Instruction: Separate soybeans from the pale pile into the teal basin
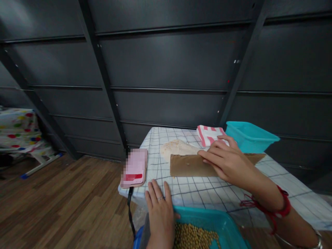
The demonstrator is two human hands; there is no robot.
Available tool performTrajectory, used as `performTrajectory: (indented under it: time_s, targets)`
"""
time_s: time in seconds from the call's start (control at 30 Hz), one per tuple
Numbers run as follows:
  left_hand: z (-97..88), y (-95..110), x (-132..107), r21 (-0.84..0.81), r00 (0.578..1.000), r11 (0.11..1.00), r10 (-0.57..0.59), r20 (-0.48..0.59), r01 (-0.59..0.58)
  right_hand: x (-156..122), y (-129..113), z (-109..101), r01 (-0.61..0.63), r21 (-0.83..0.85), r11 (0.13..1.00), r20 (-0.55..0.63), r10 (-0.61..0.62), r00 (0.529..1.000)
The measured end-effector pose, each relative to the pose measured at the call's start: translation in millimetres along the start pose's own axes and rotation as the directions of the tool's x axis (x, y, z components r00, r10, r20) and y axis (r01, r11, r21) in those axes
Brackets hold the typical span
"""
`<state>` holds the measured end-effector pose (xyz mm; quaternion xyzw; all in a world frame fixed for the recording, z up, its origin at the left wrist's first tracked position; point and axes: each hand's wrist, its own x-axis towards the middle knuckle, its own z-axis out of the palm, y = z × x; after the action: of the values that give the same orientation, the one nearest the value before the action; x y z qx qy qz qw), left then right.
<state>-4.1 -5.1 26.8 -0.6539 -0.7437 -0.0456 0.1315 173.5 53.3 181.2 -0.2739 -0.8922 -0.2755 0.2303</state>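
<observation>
A brown strip of cardboard (pixel 192 166) stands on its long edge on the checked tablecloth. My right hand (pixel 224 157) has its fingers over the top edge and grips it; its far end passes behind my wrist. Behind the cardboard lies a flat beige heap (pixel 177 148), whose material I cannot make out. My left hand (pixel 160 211) is open, fingers stretched out on the table's front edge, with the thumb by the rim of a teal tray (pixel 204 212). Yellowish-brown beans (pixel 193 235), likely soybeans, lie in that tray, partly hidden by my left hand.
A second teal container (pixel 250 135) stands at the table's back right, beside a folded pink-and-white striped cloth (pixel 211 135). At the left edge lies a pink, blurred-out phone-like object (pixel 135 167) with a black strap (pixel 130 211) hanging down. A dark panelled wall (pixel 168 62) rises behind the table.
</observation>
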Motion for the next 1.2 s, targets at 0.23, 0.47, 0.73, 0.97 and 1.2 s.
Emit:
performTrajectory:
  time_s: [0.23, 0.47, 0.73, 0.97, 1.2]
  targets:
    - [0.4, 0.3, -0.2, 0.025, 1.0, 1.0, 0.009, -0.003, -0.008, -2.3, -2.3, -7.4, 0.041, -0.006, 0.999, 0.034, -0.04, 0.999]
    - [-1.6, 0.8, 0.9, 0.026, 1.0, 1.0, 0.005, -0.022, -0.004, -1.4, -2.2, -6.0, 0.048, -0.032, 0.998, 0.081, -0.046, 0.996]
    - [-0.3, 0.3, -1.5, 0.002, 1.0, 1.0, 0.001, -0.028, -0.001, -2.6, -7.9, -14.1, 0.075, 0.042, 0.996, 0.051, -0.078, 0.996]
    - [-1.3, 0.4, 1.3, -0.025, 1.0, 1.0, -0.002, -0.009, 0.002, -4.3, -7.4, -10.3, 0.087, 0.097, 0.992, 0.06, -0.093, 0.994]
    - [-0.5, 0.8, 0.8, -0.035, 1.0, 0.999, -0.006, -0.025, 0.005, -15.3, -2.1, -28.5, 0.082, 0.219, 0.972, 0.118, -0.11, 0.987]
